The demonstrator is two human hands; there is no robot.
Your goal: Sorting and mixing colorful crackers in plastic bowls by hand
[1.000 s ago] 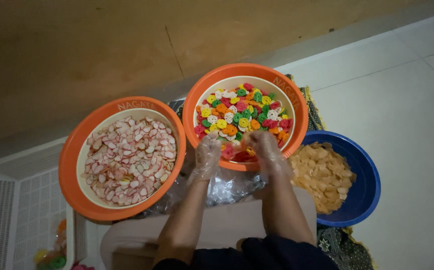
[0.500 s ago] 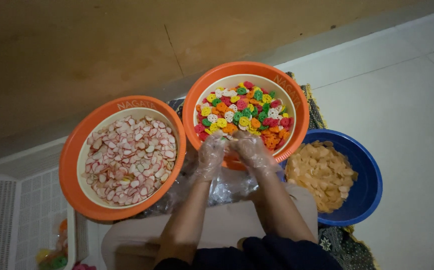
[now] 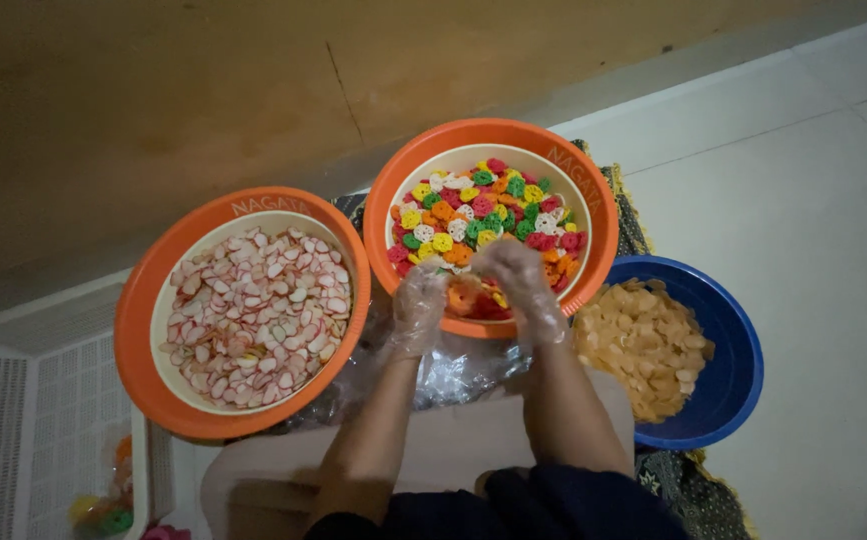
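- Both forearms reach fwd from bottom of view, converging at near rim of the multicolour-cracker basin (image 3: 593,215), an orange round tub.
- Left hand (image 3: 418,305) in clear plastic glove, fingers curled loosely, tips at the basin's near-left rim; can't tell if it pinches anything.
- Right hand (image 3: 518,280) also gloved, bent over the near rim, fingers bunched tog. above a few orange/red crackers (image 3: 468,298); actual hold unclear.
- Those crackers lie just inside the basin's near edge, betw. the two hands; small round pieces w/ no clear long axis, facing can't be told.
- Clear plastic bag (image 3: 453,365) crumpled just below the basin, under the wrists.
- Left of basin: 2nd orange basin (image 3: 138,310) w/ pink-white chips.
- Right of basin, lower: blue bowl (image 3: 738,350) w/ pale yellow chips.
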